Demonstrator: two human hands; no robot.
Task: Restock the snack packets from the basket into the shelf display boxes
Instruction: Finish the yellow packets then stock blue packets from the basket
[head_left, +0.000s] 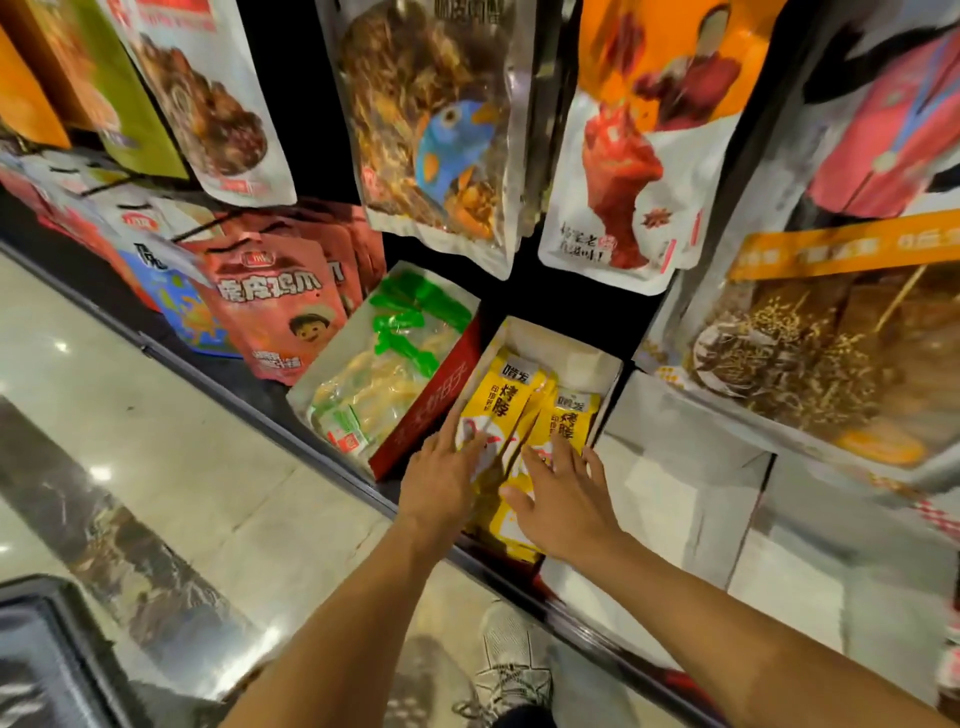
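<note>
Head view looks down on a white box (566, 340) at the shelf's front edge, and everything else is placed from it. Yellow packets (511, 397) fill the box in two side-by-side rows, leaning back, with bare white wall behind them. The nearest packets reach over the front lip of the box.

The left hand (441, 470) lies on the left row with its fingers straight and together, pressing flat on the front packet and curled round nothing. The right hand (566, 493) lies on the right row with its fingers spread and straight and its thumb out toward the left row, also flat on the packets and not gripping them. The two hands are just beside each other, apart.

Touching the white box on its left is a red box (431, 413) holding green packets (397, 332) with pale contents. Farther left stand pink packets (275, 306). Right of the white box are plain white cartons (675, 467). Above it hang a bird bag (441, 140) and a drumstick bag (621, 171). Below it lies a glossy floor (156, 415), with a shoe (511, 670) near the shelf and a dark rim (47, 649), blurred, far down-left.
</note>
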